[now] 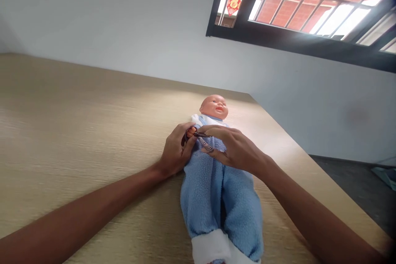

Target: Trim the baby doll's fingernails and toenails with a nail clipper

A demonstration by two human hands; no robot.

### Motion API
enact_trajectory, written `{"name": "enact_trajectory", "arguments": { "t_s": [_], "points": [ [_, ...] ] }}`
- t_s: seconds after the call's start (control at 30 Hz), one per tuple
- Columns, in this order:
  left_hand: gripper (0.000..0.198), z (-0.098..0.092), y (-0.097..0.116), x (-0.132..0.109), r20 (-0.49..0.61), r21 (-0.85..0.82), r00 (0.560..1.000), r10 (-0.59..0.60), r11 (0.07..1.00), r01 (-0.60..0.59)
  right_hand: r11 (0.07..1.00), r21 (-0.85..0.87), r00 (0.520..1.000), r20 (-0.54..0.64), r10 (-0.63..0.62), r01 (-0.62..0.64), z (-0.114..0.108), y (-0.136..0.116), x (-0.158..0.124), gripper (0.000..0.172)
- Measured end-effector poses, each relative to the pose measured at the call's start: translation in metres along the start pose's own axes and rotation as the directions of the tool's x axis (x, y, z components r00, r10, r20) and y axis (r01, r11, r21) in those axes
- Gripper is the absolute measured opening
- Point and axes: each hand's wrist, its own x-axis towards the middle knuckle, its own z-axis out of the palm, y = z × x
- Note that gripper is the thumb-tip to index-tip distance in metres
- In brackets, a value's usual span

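Observation:
A baby doll [216, 173] in a blue fleece suit with white cuffs lies on its back on the wooden table [77, 132], head toward the wall. My left hand [176, 152] is closed round the doll's small hand at its left side. My right hand [235, 148] reaches over the doll's chest and pinches a small metal tool, which looks like a nail clipper [204, 142], with its tip at the doll's hand.
The table's right edge [309, 161] drops off to a dark floor. A white wall stands behind the table, with a barred window [303, 8] high on the right.

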Motion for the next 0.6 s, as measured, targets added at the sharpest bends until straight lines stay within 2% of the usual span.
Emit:
{"name": "enact_trajectory", "arguments": {
  "t_s": [0.2, 0.6],
  "points": [
    [0.028, 0.0014, -0.0005, -0.0004, -0.009, -0.014, 1.0, 0.017, 1.0, -0.017, 0.993, -0.075, 0.994, -0.038, -0.099, 0.096, 0.0103, 0.0045, -0.0022, 0.023],
    [0.028, 0.0, 0.0012, 0.0004, -0.02, -0.019, 0.999, 0.03, 0.999, -0.03, 0.917, -0.3, 0.956, -0.047, -0.29, 0.264, 0.0107, 0.0033, -0.0015, 0.011]
  ]
}}
